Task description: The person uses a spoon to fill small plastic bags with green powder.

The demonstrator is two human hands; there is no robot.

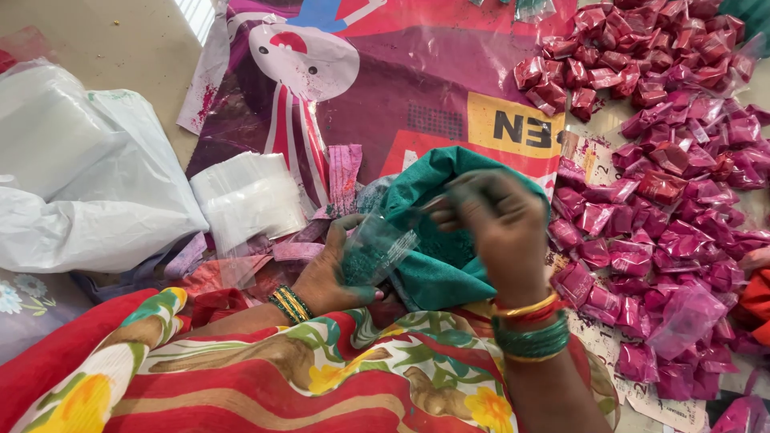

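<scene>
**Status: green powder pouch in hand, filling under way**

Nearest to us, the left hand (333, 277) grips a small clear pouch (383, 247) by its lower part, thumb and fingers closed on the plastic. The right hand (496, 228) pinches the pouch's upper edge; the two hands meet on the pouch and both are dusted green. We judge that the pouch holds some green powder, though we cannot tell how full it is or whether its mouth is closed

Just behind the hands we see a heap of green powder (449, 265) lying in an opened bag. We count no finished green pouches in view, so we judge the green batch to be at an early stage

To the left we see a stack of empty clear pouches (247, 196) and, beyond it, a large white plastic bag (88, 176). To the right and farther off, a broad spread of filled pink and red pouches (666, 160) covers the printed sheet (401, 80); that colour appears largely done
</scene>
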